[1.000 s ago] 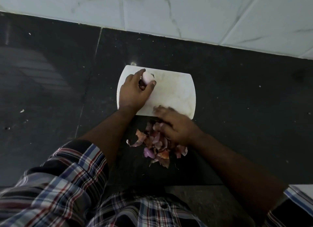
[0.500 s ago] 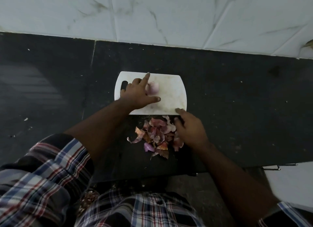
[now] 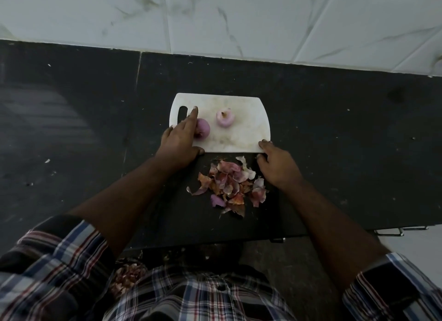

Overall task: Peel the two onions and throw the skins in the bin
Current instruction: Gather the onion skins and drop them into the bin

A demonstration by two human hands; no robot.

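Observation:
Two peeled pinkish onions lie on a white cutting board [image 3: 248, 134]. One onion [image 3: 225, 117] sits free near the board's middle. The other onion [image 3: 203, 129] is at the left, with my left hand [image 3: 179, 141] resting flat beside and partly over it, fingers straight. A pile of purple-brown onion skins [image 3: 229, 186] lies on the black counter just in front of the board. My right hand [image 3: 277, 167] rests at the pile's right side, near the board's front right corner, fingers loosely bent and holding nothing.
The black stone counter [image 3: 346, 153] runs left to right, with a white marble-tiled wall [image 3: 239, 16] behind. Below the counter's front edge, something with brownish scraps [image 3: 128, 276] shows beside my checked shirt. A metal handle [image 3: 394, 231] sticks out at the right.
My left hand has let go of the onion it held; both onions now lie on the board. My right hand has moved off the skins to the pile's right side.

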